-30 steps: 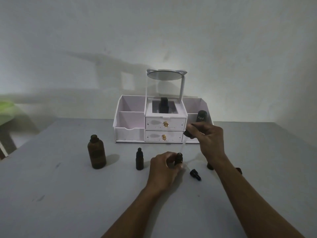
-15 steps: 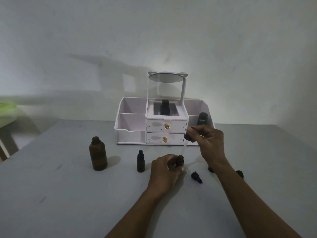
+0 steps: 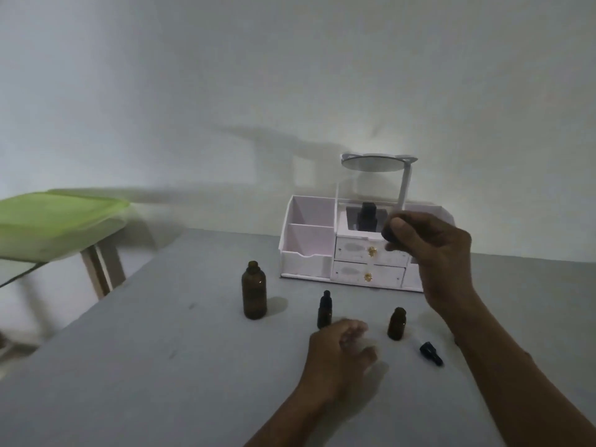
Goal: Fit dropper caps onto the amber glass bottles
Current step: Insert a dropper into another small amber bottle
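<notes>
Right hand [image 3: 432,250]: pinching black rubber dropper cap [image 3: 388,235], raised above table.
Left hand [image 3: 338,356]: hovering, fingers loose, gripping nothing.
Small uncapped amber glass bottle [image 3: 396,323]: standing free.

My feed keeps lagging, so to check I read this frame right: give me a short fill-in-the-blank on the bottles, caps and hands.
1. The right hand holds a dropper cap raised in front of the white ____.
2. The small open amber bottle stands on the table, and ____ hand touches it.
3. A loose black dropper cap lies on its ____ on the table.
4. The tallest amber bottle has ____ cap on it.

Missing words: organizer; neither; side; no
</notes>
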Demonstrator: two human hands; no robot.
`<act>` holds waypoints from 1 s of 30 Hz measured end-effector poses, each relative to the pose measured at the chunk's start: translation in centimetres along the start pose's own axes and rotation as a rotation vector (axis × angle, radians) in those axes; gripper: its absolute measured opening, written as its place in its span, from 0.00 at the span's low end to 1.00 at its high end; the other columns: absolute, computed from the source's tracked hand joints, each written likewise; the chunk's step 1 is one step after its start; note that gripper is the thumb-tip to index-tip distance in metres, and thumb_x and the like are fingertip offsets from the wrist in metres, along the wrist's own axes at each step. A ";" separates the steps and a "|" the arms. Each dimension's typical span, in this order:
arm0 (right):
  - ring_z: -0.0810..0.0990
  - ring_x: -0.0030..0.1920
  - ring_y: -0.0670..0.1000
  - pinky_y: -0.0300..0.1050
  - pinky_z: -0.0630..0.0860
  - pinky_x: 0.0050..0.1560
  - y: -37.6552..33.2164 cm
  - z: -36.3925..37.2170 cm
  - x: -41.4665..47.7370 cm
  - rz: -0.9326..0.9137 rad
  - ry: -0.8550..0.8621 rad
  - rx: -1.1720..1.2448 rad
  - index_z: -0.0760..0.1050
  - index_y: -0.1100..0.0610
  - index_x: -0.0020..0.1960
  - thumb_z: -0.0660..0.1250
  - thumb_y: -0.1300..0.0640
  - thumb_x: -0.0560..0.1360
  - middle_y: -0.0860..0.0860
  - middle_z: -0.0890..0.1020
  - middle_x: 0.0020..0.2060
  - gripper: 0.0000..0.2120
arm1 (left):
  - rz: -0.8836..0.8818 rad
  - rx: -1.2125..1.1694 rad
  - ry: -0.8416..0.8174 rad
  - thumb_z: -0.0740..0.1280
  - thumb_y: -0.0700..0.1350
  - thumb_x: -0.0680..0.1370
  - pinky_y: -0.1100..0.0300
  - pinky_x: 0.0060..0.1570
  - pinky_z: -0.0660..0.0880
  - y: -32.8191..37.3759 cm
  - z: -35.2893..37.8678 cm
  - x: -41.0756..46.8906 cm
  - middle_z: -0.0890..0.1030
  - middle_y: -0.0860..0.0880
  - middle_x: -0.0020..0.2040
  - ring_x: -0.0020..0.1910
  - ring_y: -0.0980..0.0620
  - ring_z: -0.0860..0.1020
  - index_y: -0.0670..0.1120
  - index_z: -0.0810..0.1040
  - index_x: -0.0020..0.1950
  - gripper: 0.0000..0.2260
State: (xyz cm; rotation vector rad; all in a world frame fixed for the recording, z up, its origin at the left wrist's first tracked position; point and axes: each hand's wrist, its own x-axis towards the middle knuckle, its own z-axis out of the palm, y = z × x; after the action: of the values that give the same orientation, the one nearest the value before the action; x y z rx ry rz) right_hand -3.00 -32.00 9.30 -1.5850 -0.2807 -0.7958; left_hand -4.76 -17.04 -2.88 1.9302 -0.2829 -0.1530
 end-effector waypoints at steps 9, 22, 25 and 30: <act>0.87 0.43 0.53 0.44 0.84 0.43 -0.1 10.3 0.9 0.069 -0.145 0.191 0.83 0.56 0.48 0.71 0.63 0.75 0.53 0.87 0.41 0.05 | -0.040 -0.010 0.465 0.74 0.47 0.72 0.77 0.44 0.69 -4.1 -10.6 -2.3 0.78 0.61 0.53 0.46 0.67 0.76 0.58 0.77 0.58 0.16; 0.87 0.44 0.50 0.43 0.84 0.45 2.2 15.0 2.3 0.118 -0.199 0.173 0.83 0.57 0.51 0.71 0.61 0.75 0.52 0.87 0.42 0.05 | -0.020 -0.036 0.564 0.78 0.44 0.66 0.64 0.57 0.71 -5.9 -13.9 2.4 0.77 0.51 0.65 0.58 0.55 0.76 0.48 0.73 0.69 0.32; 0.87 0.42 0.48 0.40 0.83 0.44 2.5 15.5 2.4 0.106 -0.226 0.156 0.83 0.53 0.49 0.71 0.60 0.75 0.49 0.87 0.40 0.04 | 0.002 -0.029 0.560 0.79 0.44 0.66 0.67 0.54 0.71 -6.0 -13.9 2.9 0.78 0.52 0.63 0.55 0.57 0.76 0.48 0.74 0.68 0.31; 0.87 0.41 0.47 0.38 0.82 0.41 3.2 16.3 2.3 0.058 -0.291 0.063 0.83 0.50 0.47 0.72 0.59 0.75 0.46 0.87 0.38 0.04 | 0.026 -0.041 0.544 0.78 0.42 0.67 0.75 0.47 0.71 -5.8 -14.1 3.0 0.81 0.54 0.57 0.49 0.58 0.77 0.50 0.77 0.63 0.26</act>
State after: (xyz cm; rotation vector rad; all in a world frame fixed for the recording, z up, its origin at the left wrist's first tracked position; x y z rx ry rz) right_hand 5.91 -17.86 8.52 -1.6409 -0.4633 -0.5053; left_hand 2.26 -3.18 -3.00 1.8467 0.0593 0.3773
